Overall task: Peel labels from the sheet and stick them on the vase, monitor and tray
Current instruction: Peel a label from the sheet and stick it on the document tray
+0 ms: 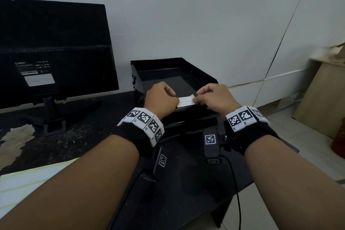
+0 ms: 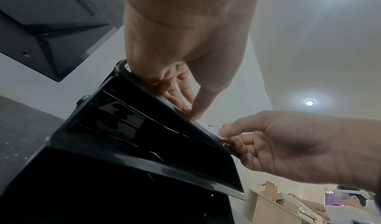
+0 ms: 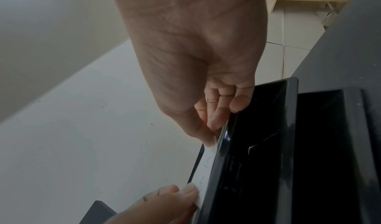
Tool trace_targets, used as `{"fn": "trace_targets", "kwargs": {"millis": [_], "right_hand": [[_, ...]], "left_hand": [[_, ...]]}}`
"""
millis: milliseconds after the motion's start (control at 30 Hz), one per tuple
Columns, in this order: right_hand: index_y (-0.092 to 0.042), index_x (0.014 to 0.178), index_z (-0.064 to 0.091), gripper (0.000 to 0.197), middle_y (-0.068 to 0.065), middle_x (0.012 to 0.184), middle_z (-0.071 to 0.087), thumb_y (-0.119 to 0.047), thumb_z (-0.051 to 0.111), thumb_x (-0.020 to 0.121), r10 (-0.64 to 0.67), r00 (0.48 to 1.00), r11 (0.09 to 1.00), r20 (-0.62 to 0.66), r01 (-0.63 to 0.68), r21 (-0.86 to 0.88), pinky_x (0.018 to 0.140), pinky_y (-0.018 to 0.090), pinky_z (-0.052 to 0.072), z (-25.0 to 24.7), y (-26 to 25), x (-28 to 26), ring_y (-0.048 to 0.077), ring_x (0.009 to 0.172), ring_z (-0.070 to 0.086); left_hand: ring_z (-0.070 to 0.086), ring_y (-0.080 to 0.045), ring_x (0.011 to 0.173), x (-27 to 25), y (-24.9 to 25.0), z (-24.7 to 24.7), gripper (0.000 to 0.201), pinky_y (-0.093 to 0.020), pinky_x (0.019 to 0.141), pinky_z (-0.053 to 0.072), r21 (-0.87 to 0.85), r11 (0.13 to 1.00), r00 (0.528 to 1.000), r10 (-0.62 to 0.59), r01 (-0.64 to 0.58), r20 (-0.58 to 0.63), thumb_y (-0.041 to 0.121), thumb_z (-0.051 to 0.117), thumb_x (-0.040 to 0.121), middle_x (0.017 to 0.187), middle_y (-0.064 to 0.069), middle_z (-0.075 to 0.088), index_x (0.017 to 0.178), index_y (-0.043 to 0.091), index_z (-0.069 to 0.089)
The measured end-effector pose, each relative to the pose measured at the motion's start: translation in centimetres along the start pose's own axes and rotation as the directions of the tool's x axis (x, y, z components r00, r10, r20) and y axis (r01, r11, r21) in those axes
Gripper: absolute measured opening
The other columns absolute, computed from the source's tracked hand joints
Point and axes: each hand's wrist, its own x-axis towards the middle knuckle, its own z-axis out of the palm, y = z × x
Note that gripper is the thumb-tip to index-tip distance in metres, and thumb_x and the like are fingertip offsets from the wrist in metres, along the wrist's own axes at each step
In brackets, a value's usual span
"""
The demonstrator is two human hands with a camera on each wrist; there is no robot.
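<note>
A small white label (image 1: 185,101) with handwriting lies along the front rim of the black tray (image 1: 175,65). My left hand (image 1: 162,99) pinches its left end and my right hand (image 1: 209,97) pinches its right end, fingers curled. In the right wrist view the label (image 3: 206,165) runs along the tray's rim (image 3: 218,170) between the two thumbs. In the left wrist view the label (image 2: 210,128) shows as a pale patch on the tray's edge (image 2: 175,112). The monitor (image 1: 54,50) stands at the left, back facing me. No vase is in view.
The label sheet (image 1: 28,179) lies at the near left on the dark table (image 1: 104,130). A white wall stands right behind the tray. A wooden board (image 1: 321,99) leans at the far right on the tiled floor. Another person (image 2: 350,199) shows in the left wrist view.
</note>
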Motion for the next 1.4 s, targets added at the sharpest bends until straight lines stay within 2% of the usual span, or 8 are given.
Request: {"fn": "trace_targets", "kwargs": {"millis": [200, 433, 700, 833, 967, 1033, 1167, 1400], "right_hand": [[-0.014, 0.084, 0.07, 0.02, -0.001, 0.076, 0.07, -0.007, 0.086, 0.074, 0.002, 1.0, 1.0, 0.001, -0.002, -0.006, 0.06, 0.022, 0.047, 0.1, 0.1, 0.1, 0.01, 0.066, 0.065], [-0.016, 0.081, 0.069, 0.022, 0.0, 0.075, 0.07, -0.008, 0.087, 0.072, 0.006, 1.0, 1.0, -0.005, -0.006, -0.017, 0.063, 0.026, 0.049, 0.3, 0.2, 0.3, 0.013, 0.068, 0.066], [-0.017, 0.079, 0.069, 0.023, 0.001, 0.078, 0.07, -0.009, 0.088, 0.071, -0.014, 1.0, 0.999, -0.016, 0.014, -0.035, 0.069, 0.03, 0.051, 0.4, 0.3, 0.4, 0.015, 0.073, 0.066], [-0.017, 0.08, 0.069, 0.023, 0.003, 0.081, 0.072, -0.01, 0.088, 0.072, -0.031, 0.999, 0.999, -0.028, 0.03, -0.034, 0.07, 0.031, 0.052, 0.5, 0.4, 0.3, 0.016, 0.074, 0.067], [-0.019, 0.08, 0.068, 0.024, 0.002, 0.08, 0.072, -0.012, 0.089, 0.071, -0.048, 0.997, 0.998, -0.056, 0.046, -0.044, 0.071, 0.032, 0.054, 0.7, 0.6, -0.1, 0.015, 0.071, 0.066], [-0.02, 0.081, 0.068, 0.024, 0.001, 0.078, 0.073, -0.012, 0.089, 0.072, -0.05, 0.996, 0.998, -0.071, 0.047, -0.033, 0.071, 0.03, 0.055, 0.8, 0.7, -0.3, 0.014, 0.069, 0.067], [-0.018, 0.09, 0.069, 0.023, 0.0, 0.079, 0.076, -0.013, 0.087, 0.076, -0.074, 0.993, 0.997, -0.096, 0.073, -0.021, 0.063, 0.016, 0.046, 0.9, 1.0, -1.1, 0.006, 0.069, 0.068], [-0.021, 0.092, 0.065, 0.023, -0.003, 0.081, 0.073, -0.012, 0.084, 0.081, -0.165, 0.973, 0.986, -0.162, 0.167, -0.002, 0.066, 0.016, 0.05, 1.7, 1.8, -2.0, 0.007, 0.066, 0.064]], "left_hand": [[0.061, -0.006, 0.075, 0.2, 0.0, -0.1, 0.019, -0.019, 0.059, 0.043, -0.016, 0.999, 0.999, -0.042, 0.042, 0.018, 0.012, 0.082, 0.078, 0.084, 0.007, 0.066, 0.089, 0.018, 0.068], [0.065, -0.011, 0.078, 0.6, 0.4, -0.5, 0.024, -0.022, 0.062, 0.046, -0.101, 0.989, 0.993, -0.104, 0.109, 0.054, 0.01, 0.085, 0.075, 0.084, 0.003, 0.069, 0.081, 0.02, 0.063], [0.061, -0.009, 0.077, 0.5, 0.1, -0.2, 0.022, -0.026, 0.073, 0.05, -0.037, 0.997, 0.997, -0.074, 0.074, 0.018, 0.011, 0.085, 0.076, 0.083, 0.007, 0.065, 0.084, 0.02, 0.066], [0.061, -0.006, 0.074, 0.4, 0.1, -0.2, 0.02, -0.02, 0.064, 0.048, -0.016, 0.998, 0.999, -0.053, 0.054, 0.011, 0.011, 0.084, 0.077, 0.083, 0.008, 0.065, 0.086, 0.019, 0.067], [0.06, -0.003, 0.073, 0.3, -0.1, -0.1, 0.019, -0.017, 0.06, 0.043, -0.007, 0.999, 0.999, -0.045, 0.045, 0.003, 0.013, 0.083, 0.078, 0.084, 0.007, 0.067, 0.088, 0.018, 0.068], [0.059, -0.003, 0.073, 0.2, -0.2, 0.0, 0.019, -0.016, 0.059, 0.042, -0.004, 0.999, 0.999, -0.041, 0.041, -0.005, 0.013, 0.084, 0.078, 0.083, 0.007, 0.066, 0.087, 0.018, 0.068], [0.06, -0.003, 0.072, 0.0, -0.1, 0.0, 0.026, -0.017, 0.057, 0.041, 0.007, 0.999, 0.999, -0.035, 0.035, 0.001, 0.018, 0.089, 0.073, 0.082, 0.007, 0.067, 0.09, 0.015, 0.07], [0.063, -0.004, 0.073, -0.4, -0.1, -0.2, 0.034, -0.016, 0.061, 0.043, 0.015, 1.0, 1.0, -0.013, 0.013, 0.016, 0.02, 0.095, 0.07, 0.082, 0.006, 0.069, 0.092, 0.015, 0.07]]}}
